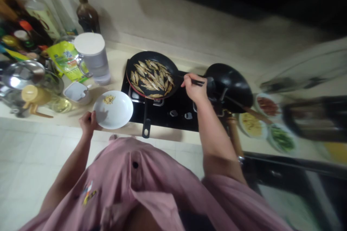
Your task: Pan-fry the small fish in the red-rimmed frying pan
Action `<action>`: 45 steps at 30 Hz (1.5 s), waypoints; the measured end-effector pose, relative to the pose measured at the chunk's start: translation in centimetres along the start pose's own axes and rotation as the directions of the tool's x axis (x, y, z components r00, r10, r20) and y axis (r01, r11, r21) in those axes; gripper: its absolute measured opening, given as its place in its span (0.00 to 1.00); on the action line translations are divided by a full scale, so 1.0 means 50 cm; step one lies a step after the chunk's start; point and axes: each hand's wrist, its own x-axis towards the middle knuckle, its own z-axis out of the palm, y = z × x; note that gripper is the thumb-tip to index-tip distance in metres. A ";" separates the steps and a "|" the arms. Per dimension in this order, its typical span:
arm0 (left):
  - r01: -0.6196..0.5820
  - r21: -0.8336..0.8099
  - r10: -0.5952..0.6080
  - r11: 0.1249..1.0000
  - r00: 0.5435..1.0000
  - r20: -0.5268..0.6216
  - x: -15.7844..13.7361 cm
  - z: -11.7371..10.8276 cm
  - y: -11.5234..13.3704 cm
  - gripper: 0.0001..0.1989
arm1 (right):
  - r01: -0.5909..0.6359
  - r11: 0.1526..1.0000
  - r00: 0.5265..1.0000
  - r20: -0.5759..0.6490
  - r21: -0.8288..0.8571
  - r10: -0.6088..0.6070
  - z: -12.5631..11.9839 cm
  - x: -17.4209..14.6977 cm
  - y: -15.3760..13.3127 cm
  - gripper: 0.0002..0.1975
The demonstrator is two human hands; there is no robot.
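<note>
My left hand (88,121) is closed on the left rim of a white plate (116,115). A small heap of chopped yellowish bits (108,99) lies near the plate's far edge. In my right hand (195,86) is a pair of dark chopsticks (199,82), their tips pointing left over the right rim of a frying pan (170,63). Several small browned fish (153,77) lie spread across the pan. Its black handle (146,122) points toward me.
The pan rests on a black gas stove (179,115), beside a dark wok (230,83). Small dishes of red pieces (267,105), yellow pieces (251,123) and chopped greens (282,139) stand at right. A water jug (94,59), a yellow-green pouch (65,59) and several bottles crowd the left counter.
</note>
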 end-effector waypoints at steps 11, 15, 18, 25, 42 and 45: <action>-0.023 -0.002 0.023 1.000 1.000 -0.016 0.004 0.000 0.007 0.23 | 0.120 0.993 0.993 -0.004 -0.006 -0.120 0.010 -0.026 0.002 0.12; -0.010 0.010 0.010 1.000 1.000 -0.018 0.004 0.001 0.004 0.24 | 0.069 0.996 0.998 -0.012 0.053 -0.068 0.031 -0.031 -0.005 0.12; -0.004 0.018 0.004 1.000 1.000 -0.010 0.004 0.001 0.001 0.24 | 0.039 0.995 0.999 0.016 0.096 -0.041 0.045 -0.037 -0.018 0.11; 0.008 0.012 -0.008 1.000 1.000 -0.001 0.006 0.001 0.000 0.23 | -0.026 0.990 0.991 -0.126 0.136 0.043 -0.002 -0.060 0.005 0.11; 0.023 0.010 -0.023 1.000 1.000 0.010 0.007 0.003 -0.006 0.23 | -0.486 0.558 0.677 -0.115 0.673 0.727 0.028 -0.022 0.091 0.11; 0.019 0.010 -0.019 1.000 1.000 0.015 0.009 -0.003 0.006 0.23 | -0.422 0.650 0.752 -0.157 0.632 0.640 0.030 -0.037 0.092 0.12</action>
